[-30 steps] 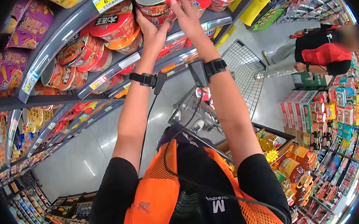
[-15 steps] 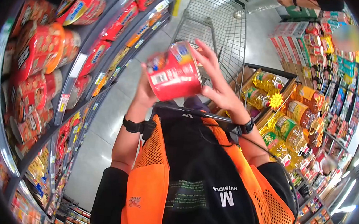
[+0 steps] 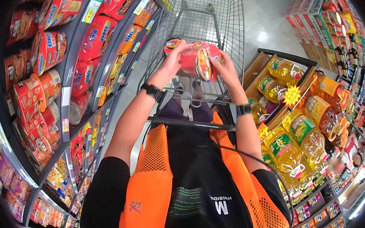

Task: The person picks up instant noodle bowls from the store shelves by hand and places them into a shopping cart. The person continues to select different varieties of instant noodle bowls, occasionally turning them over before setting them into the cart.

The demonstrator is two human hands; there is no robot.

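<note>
Both hands grip a red instant noodle bowl with a food picture on its lid, held tilted over the near end of a wire shopping cart. My left hand is wrapped against its left side. On the right side, my right hand presses it, thumb up by the lid. A second red noodle bowl shows partly beyond my left fingers, its lower part hidden. The cart's handlebar runs across in front of my body.
Shelves of noodle bowls and red noodle packs rise on the left. Large cooking oil bottles stand in a wooden-sided display on the right. Stacked cartons stand further back.
My hands and the noodle bowl have moved forward, over the cart. The bowl has turned so its lid faces right. The cart now appears straight ahead, and the second bowl has come into view.
</note>
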